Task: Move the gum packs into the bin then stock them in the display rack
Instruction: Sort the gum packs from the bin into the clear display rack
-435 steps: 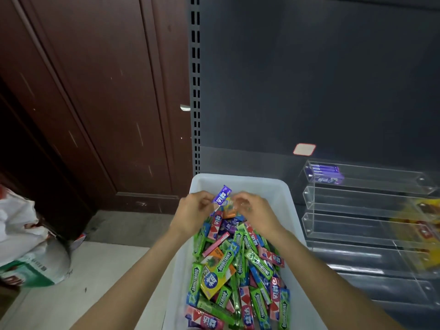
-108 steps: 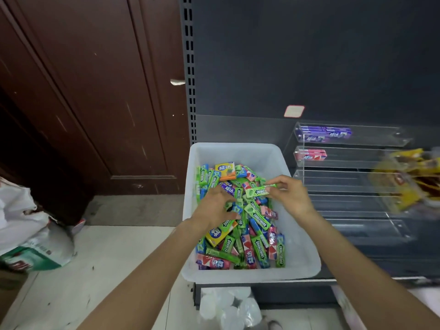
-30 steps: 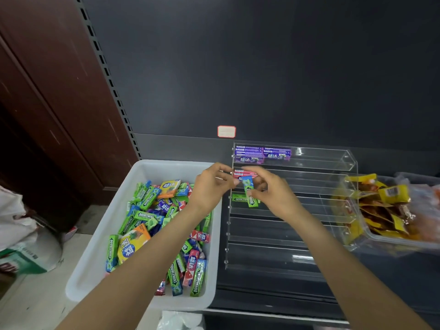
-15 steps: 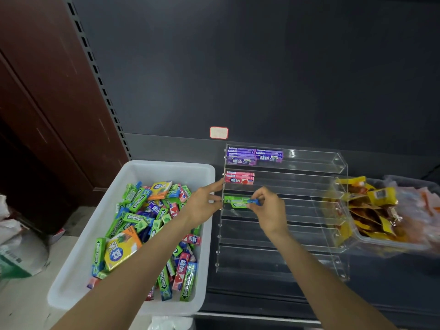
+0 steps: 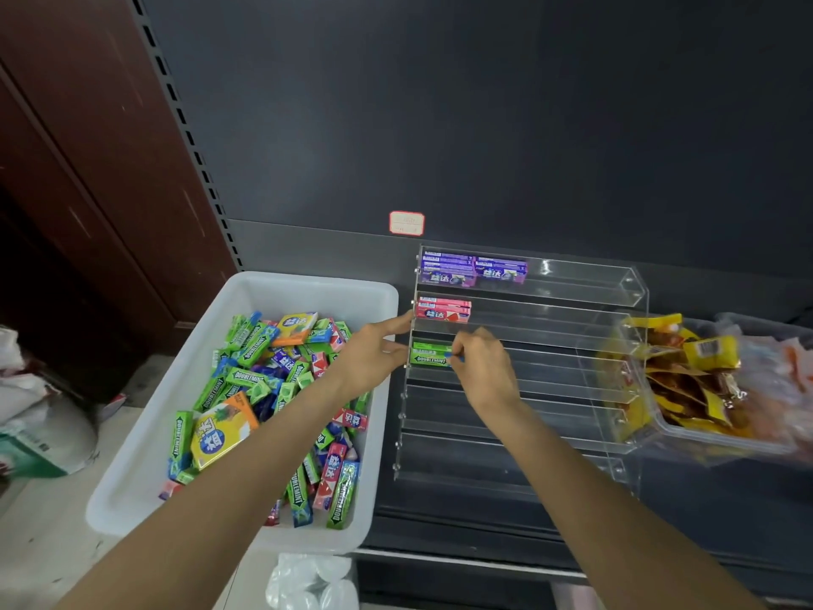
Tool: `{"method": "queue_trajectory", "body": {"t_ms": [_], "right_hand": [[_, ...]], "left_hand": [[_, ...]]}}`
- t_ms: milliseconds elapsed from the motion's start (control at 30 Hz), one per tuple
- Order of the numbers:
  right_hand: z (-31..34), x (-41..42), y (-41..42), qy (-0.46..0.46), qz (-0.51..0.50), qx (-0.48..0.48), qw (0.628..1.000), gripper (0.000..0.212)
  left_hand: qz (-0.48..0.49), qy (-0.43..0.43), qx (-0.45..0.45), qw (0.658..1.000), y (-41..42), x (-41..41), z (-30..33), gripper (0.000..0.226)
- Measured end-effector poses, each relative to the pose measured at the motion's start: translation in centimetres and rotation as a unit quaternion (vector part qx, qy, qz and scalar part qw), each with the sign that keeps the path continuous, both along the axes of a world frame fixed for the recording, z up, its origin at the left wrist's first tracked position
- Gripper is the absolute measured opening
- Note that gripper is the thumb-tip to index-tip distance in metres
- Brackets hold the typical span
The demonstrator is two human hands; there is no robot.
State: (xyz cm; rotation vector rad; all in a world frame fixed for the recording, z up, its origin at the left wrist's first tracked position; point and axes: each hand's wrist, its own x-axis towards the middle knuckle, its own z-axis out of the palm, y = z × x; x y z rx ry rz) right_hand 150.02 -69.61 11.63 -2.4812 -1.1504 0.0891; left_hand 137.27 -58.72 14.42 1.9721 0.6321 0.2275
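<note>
Right hand (image 5: 481,367) pinches the right end of a green Doublemint pack (image 5: 429,355) lying lengthwise in the display rack's (image 5: 572,301) third tier, while the open left hand (image 5: 374,356) steadies the rack's left edge.

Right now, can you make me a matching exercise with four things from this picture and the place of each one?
Things:
1. purple packs
2. red packs
3. green packs
4. yellow box

Places:
A. white bin
B. rack, third shelf from the top
C. rack, top shelf
D. rack, second shelf

Pairs: 1-C, 2-D, 3-B, 4-A
</note>
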Motion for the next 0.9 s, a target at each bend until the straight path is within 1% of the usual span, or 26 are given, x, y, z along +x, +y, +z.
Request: {"method": "queue_trajectory", "body": {"t_ms": [100, 133, 233, 300, 400, 500, 633, 700, 767, 833, 900], "right_hand": [[0.5, -0.7, -0.1, -0.031, 0.015, 0.018, 0.999, 0.017], [0.6, -1.0, 0.0, -0.022, 0.024, 0.04, 0.999, 0.016], [1.5, -2.9, 0.8, 0.045, 0.067, 0.101, 0.992, 0.016], [2.1, -4.7, 1.7, 0.059, 0.109, 0.112, 0.986, 0.016], [2.5, -7.8, 3.5, 0.073, 0.166, 0.114, 0.977, 0.018], [1.9, -10.7, 6.1, 0.095, 0.196, 0.109, 0.97, 0.019], [-0.1, -14.1, 10.2, 0.114, 0.198, 0.068, 0.971, 0.024], [-0.7, -15.7, 12.1, 0.112, 0.198, 0.025, 0.974, 0.035], [-1.2, -17.1, 13.7, 0.116, 0.196, -0.026, 0.973, 0.044], [-1.7, -18.2, 14.8, 0.129, 0.179, -0.079, 0.972, 0.048], [-2.3, -19.0, 15.7, 0.128, 0.158, -0.103, 0.974, 0.047]], "left_hand": [[0.042, 0.007, 0.04, 0.998, -0.3, -0.4, 0.3, 0.044], [0.059, 0.008, 0.062, 0.996, -0.2, -0.7, 0.4, 0.04], [0.094, -0.005, 0.12, 0.988, 0.5, -3.0, 0.8, 0.03], [0.116, -0.007, 0.152, 0.982, 1.5, -5.4, 0.9, 0.025], [0.14, 0.021, 0.182, 0.973, 3.8, -9.6, 0.7, 0.018], [0.163, 0.049, 0.205, 0.964, 6.9, -13.9, 0.2, 0.018], [0.18, 0.112, 0.236, 0.948, 11.6, -19.0, -0.8, 0.039], [0.157, 0.149, 0.225, 0.95, 13.4, -20.7, -1.2, 0.049], [0.098, 0.178, 0.188, 0.961, 14.7, -21.9, -1.5, 0.056], [0.049, 0.165, 0.122, 0.977, 15.8, -22.6, -1.9, 0.058], [0.041, 0.144, 0.075, 0.986, 16.5, -23.1, -2.3, 0.062]]}}
